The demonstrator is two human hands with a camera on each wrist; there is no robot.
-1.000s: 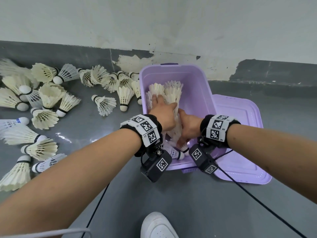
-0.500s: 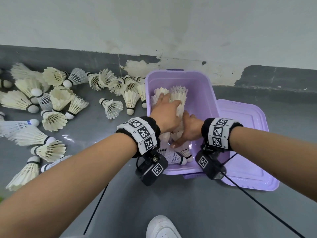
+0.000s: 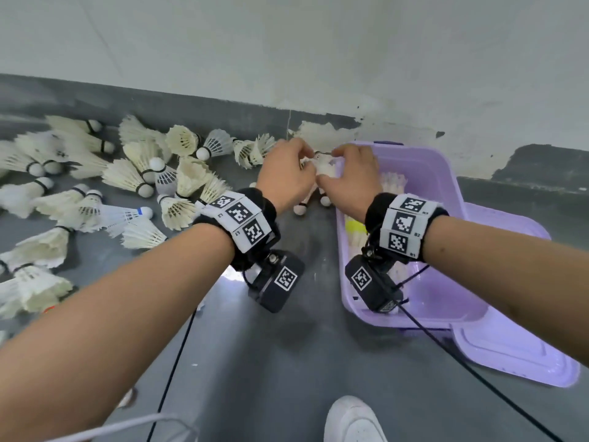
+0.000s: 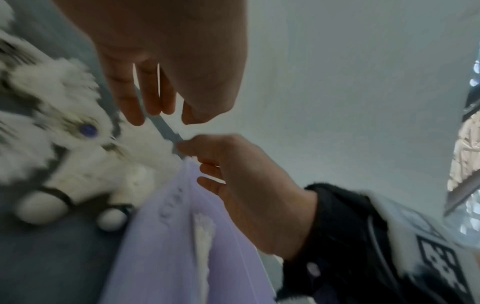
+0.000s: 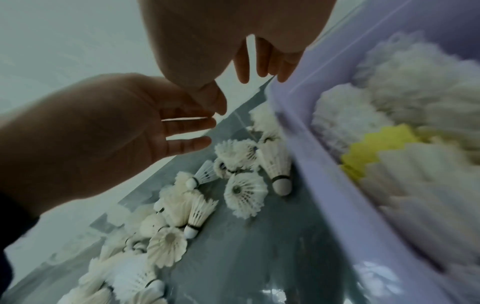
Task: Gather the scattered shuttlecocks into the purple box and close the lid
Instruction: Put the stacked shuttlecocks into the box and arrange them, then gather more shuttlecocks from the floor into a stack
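The purple box [image 3: 446, 193] stands open by the wall, with white shuttlecocks [image 3: 393, 183] and a yellow one [image 3: 355, 226] lying in it. Its lid [image 3: 510, 346] lies flat on the floor at its right. Many white shuttlecocks [image 3: 137, 177] are scattered on the floor to the left. My left hand [image 3: 287, 173] and right hand [image 3: 347, 173] hover close together over a small cluster of shuttlecocks [image 3: 325, 169] just outside the box's far left corner. In the wrist views the left hand [image 4: 162, 117] and the right hand [image 5: 246, 90] have relaxed fingers and hold nothing.
A white and grey wall [image 3: 318, 59] runs right behind the box and the shuttlecocks. A white shoe [image 3: 353, 422] is at the bottom edge. Black cables [image 3: 172, 371] trail from the wrist cameras across the grey floor.
Both hands have come out of the box, leaving the shuttlecocks they pressed there. They have moved left to the cluster by the box's far left corner.
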